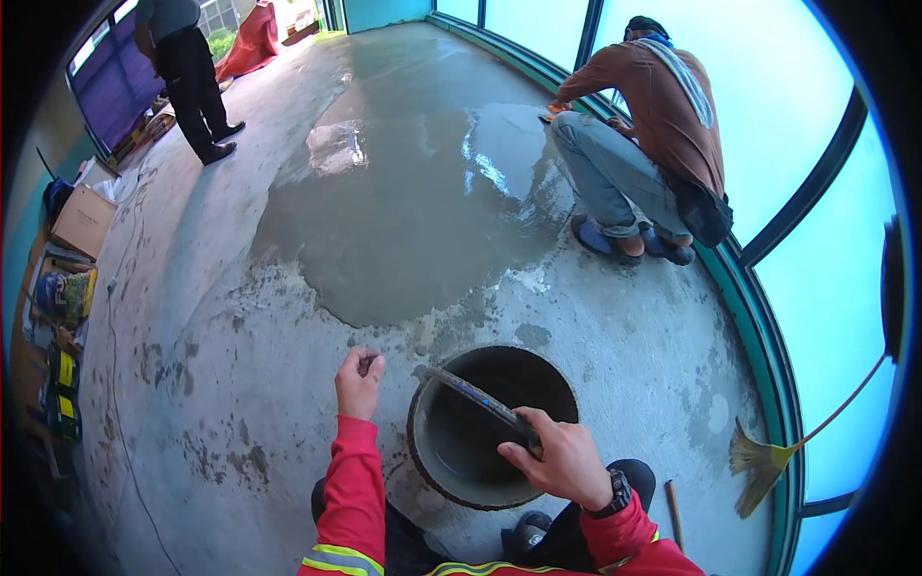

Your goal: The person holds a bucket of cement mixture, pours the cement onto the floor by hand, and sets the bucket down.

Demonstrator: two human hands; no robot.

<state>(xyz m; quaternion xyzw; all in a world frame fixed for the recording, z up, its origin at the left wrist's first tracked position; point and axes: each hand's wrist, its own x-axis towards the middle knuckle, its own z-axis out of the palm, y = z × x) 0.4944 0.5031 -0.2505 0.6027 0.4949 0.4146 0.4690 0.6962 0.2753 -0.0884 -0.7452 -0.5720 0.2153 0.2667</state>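
Observation:
A round dark bucket (419,437) stands on the floor between my knees, with grey wet mix (471,451) inside. My right hand (562,456), with a black watch on its wrist, is closed around one end of a long, narrow, stained bar-like tool (475,396). The tool slants across the bucket's opening, its far end over the left rim; its exact kind is unclear. To the left of the bucket, my left hand (360,382) is held in a loose fist above the floor, with nothing visible in it.
Wet grey cement (384,230) covers the floor ahead. A co-worker (663,106) crouches at its right edge by the windows; another person (187,82) stands at the far left. A broom (764,466) leans at right, near a short stick (673,514). A cable (117,384) runs along the left.

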